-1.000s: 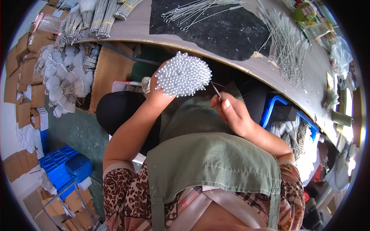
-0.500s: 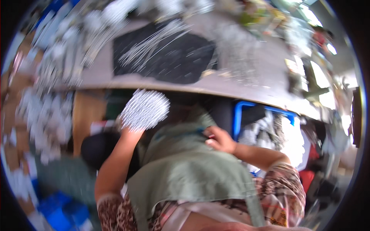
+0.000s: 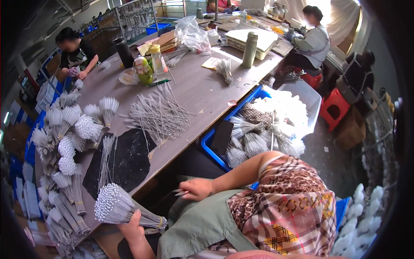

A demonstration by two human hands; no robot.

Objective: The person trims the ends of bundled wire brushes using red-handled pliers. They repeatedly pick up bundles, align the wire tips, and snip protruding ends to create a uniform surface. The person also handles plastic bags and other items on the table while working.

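My left hand (image 3: 133, 228) is wrapped round a thick bundle of thin wire-stemmed brushes (image 3: 116, 205). Their white-tipped heads fan out to the left, and a yellow band ties the stems near the narrow end. The bundle is held tilted at the table's front edge. In front of my apron, my right hand (image 3: 198, 189) is closed on a small pointed metal tool (image 3: 179, 192), its kind unclear. A black mat (image 3: 125, 157) lies on the table beyond the bundle, with several loose wire stems (image 3: 106, 159) on it. More loose wire brushes (image 3: 159, 112) are heaped behind the mat.
Tied brush bundles (image 3: 64, 153) crowd the table's left side. A blue crate (image 3: 209, 144) of bundles stands at the right. Bottles, a green flask (image 3: 249, 49) and a plastic bag (image 3: 192, 34) stand farther back. Two co-workers (image 3: 77, 54) sit at far left and far right; another is partly seen behind.
My view has swung to the right and sharpened from a blur. The left hand keeps hold of the brush bundle, which has turned from tips-on to sideways.
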